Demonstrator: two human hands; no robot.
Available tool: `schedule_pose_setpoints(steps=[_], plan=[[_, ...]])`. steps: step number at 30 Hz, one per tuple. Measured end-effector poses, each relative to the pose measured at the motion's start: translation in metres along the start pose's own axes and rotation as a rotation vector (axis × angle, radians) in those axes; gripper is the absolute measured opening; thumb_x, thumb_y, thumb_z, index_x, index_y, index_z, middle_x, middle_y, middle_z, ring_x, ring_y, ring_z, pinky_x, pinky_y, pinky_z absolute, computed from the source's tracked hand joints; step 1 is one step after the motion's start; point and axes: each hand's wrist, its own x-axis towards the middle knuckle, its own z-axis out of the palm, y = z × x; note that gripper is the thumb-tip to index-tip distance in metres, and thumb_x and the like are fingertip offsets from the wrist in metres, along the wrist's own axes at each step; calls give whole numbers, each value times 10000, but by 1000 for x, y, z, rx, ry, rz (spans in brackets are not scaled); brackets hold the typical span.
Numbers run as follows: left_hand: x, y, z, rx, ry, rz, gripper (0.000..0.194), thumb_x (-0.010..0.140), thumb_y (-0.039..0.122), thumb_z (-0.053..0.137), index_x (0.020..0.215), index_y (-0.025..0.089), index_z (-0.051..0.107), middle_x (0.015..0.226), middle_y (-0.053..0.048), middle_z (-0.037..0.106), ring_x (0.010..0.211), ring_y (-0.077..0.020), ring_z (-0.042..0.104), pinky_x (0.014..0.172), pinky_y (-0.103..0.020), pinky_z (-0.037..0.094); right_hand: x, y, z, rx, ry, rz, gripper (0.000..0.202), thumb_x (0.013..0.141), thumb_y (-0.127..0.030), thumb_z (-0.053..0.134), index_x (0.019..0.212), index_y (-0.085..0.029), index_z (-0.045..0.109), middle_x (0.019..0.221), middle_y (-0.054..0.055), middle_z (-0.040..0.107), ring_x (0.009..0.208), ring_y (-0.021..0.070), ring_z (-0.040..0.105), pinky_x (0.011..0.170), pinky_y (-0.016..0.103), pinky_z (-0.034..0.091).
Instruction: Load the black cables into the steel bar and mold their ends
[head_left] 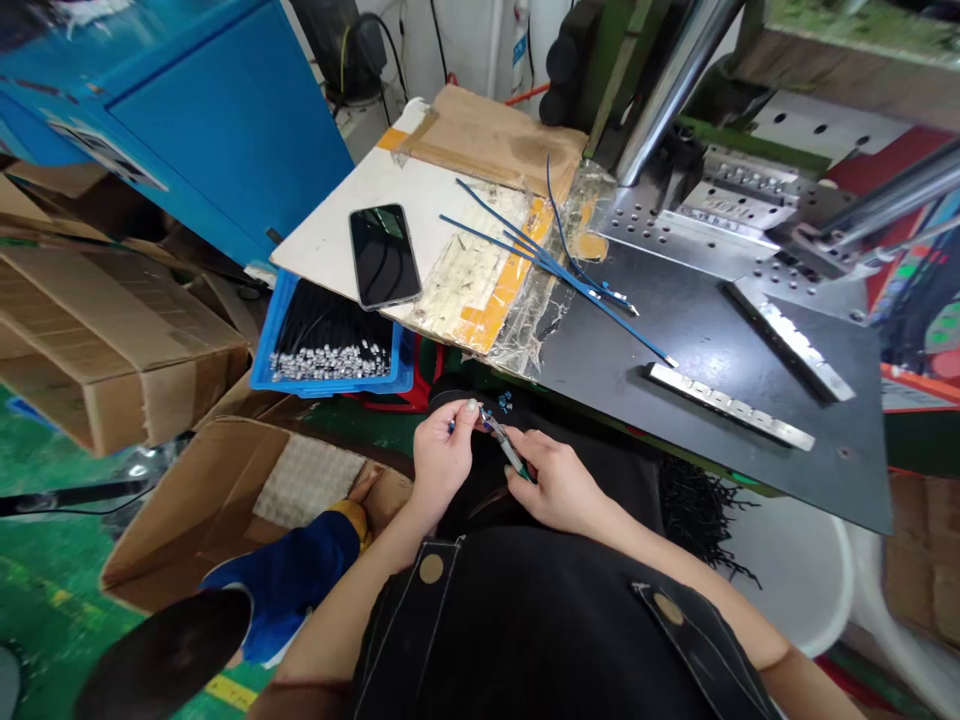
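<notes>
Over the lap, my right hand [553, 478] is closed around small pliers [507, 446] with green on the handle. The pliers' jaws meet the fingertips of my left hand [442, 450], which pinches a small piece with a bit of blue showing; its shape is mostly hidden. Little blue scraps [505, 402] lie on the dark cloth just beyond the jaws. On the bench above, several blue cables [555, 265] with metal ends lie across the board edge and the black plate.
A phone [385, 256] rests on the white board [442, 180]. Left of it hangs a blue bin [330, 384] of black cables. Two metal bars [731, 407] lie before the press [727, 205]. A person in blue [289, 575] is at lower left, beside a cardboard box [187, 500].
</notes>
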Motion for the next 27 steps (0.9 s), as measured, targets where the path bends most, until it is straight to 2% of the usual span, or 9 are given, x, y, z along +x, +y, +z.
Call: schedule_pose_setpoints(steps=[3, 6, 9, 12, 15, 17, 20, 23, 27], plan=[[2, 4, -3, 65, -25, 31, 280, 892, 340, 501, 785, 154, 680, 658, -15, 692, 643, -148, 645, 644, -233, 487, 2, 1, -8, 193, -16, -36, 393, 811, -153, 511, 1197, -165, 584, 799, 17, 575, 726, 151, 529, 725, 271, 446], [3, 6, -6, 57, -68, 6, 264, 900, 321, 489, 806, 152, 669, 650, -11, 682, 630, -140, 643, 645, -229, 488, 4, 3, -15, 376, -89, -42, 261, 825, -137, 501, 1045, -178, 634, 731, -20, 534, 681, 123, 484, 701, 246, 414], [3, 6, -7, 0, -108, -17, 240, 892, 331, 518, 838, 154, 671, 671, -12, 682, 650, -137, 643, 658, -229, 487, 5, 3, -19, 455, -144, -32, 213, 826, -145, 510, 989, -175, 644, 717, -31, 510, 657, 111, 457, 670, 234, 400], [3, 2, -5, -144, -84, -54, 260, 878, 384, 561, 922, 157, 681, 699, -13, 673, 605, -114, 600, 592, -213, 460, 5, 1, -16, 378, -53, -60, 342, 821, -159, 535, 1153, -176, 614, 764, -14, 536, 712, 131, 482, 723, 263, 409], [1, -2, -3, -342, -94, -127, 329, 861, 439, 586, 1043, 177, 666, 733, -1, 641, 452, -57, 430, 413, -188, 306, 6, 0, -11, 365, 24, -68, 401, 829, -175, 540, 1227, -169, 589, 773, -2, 541, 732, 142, 484, 744, 281, 417], [0, -3, -2, -388, -118, -144, 341, 860, 451, 588, 1064, 187, 661, 743, 3, 619, 432, -42, 359, 388, -188, 246, 7, 1, -9, 418, 18, -75, 387, 848, -196, 530, 1229, -177, 592, 765, -5, 539, 712, 137, 482, 731, 278, 428], [-3, -1, -1, -290, -107, -93, 337, 882, 461, 552, 1055, 192, 657, 778, -15, 628, 487, -65, 425, 433, -194, 317, 6, 2, -4, 387, 34, -94, 420, 852, -207, 521, 1270, -187, 565, 782, 2, 560, 715, 141, 506, 735, 286, 459], [-5, 2, 3, -206, -54, -33, 349, 913, 484, 480, 1044, 204, 641, 807, -29, 633, 573, -102, 508, 504, -210, 392, 4, 0, 3, 180, 129, -86, 509, 826, -206, 521, 1332, -160, 505, 840, 42, 581, 740, 167, 543, 743, 315, 498], [-5, 1, 10, -305, -40, -79, 346, 921, 502, 454, 1001, 215, 629, 727, 0, 570, 551, -96, 486, 493, -202, 382, 2, -5, 11, -12, 136, -45, 543, 831, -253, 505, 1357, -124, 461, 934, 102, 589, 748, 197, 582, 712, 345, 537]])
